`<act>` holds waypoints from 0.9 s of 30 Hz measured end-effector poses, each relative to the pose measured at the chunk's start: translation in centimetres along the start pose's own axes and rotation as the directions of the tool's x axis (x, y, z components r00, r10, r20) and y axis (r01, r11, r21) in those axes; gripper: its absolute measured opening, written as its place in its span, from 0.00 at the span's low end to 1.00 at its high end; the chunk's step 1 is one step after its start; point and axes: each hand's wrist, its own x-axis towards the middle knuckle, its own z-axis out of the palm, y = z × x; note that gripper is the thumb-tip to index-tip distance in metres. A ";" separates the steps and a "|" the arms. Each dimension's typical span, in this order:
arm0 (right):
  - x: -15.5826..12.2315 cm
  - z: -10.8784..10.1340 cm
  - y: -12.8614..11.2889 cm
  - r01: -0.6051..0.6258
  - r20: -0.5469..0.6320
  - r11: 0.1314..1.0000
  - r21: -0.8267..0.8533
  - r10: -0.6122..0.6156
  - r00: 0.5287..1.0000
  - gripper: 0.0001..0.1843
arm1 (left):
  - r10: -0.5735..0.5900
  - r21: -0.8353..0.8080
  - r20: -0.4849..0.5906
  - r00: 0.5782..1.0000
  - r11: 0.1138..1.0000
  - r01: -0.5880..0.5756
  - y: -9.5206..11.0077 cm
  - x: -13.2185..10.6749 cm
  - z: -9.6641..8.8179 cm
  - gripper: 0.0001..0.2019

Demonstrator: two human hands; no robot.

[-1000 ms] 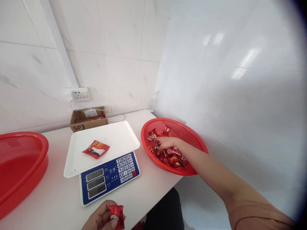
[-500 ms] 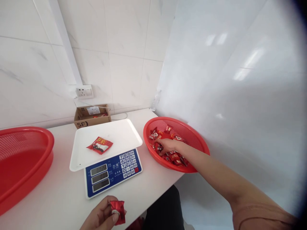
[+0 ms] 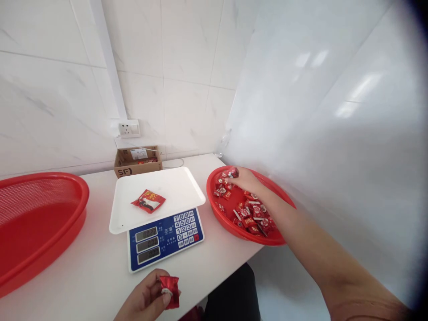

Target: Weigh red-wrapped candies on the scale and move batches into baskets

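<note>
Where white tiled walls corner, a white table bears a scale.

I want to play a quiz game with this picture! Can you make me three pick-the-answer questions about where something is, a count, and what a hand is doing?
1. Where is the candy packet?
A. on the scale tray
B. in the cardboard box
C. on the floor

2. How many red baskets are there?
A. one
B. two
C. four

3. What is the left hand doing?
A. resting flat
B. pressing keys
C. holding a red candy

Answers: 1 A, it lies on the white tray. 2 B, one basket left, one basket right. 3 C, fingers pinch the candy.
</note>
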 end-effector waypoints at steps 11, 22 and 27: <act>3.9 9.4 -15.4 0.242 0.117 0.948 0.205 -0.269 0.956 0.11 | 0.019 0.005 -0.032 0.999 1.000 -0.019 0.5 -1.1 -0.9 0.16; 3.8 9.0 -15.6 0.277 0.140 0.955 0.102 -0.290 0.947 0.12 | 0.052 0.057 -0.016 0.999 0.997 -0.051 1.1 -1.3 -2.1 0.14; 2.4 8.0 -15.2 0.290 0.291 0.955 0.063 -0.295 0.910 0.23 | 0.032 0.047 0.018 0.999 0.998 -0.032 1.6 -1.3 -1.4 0.14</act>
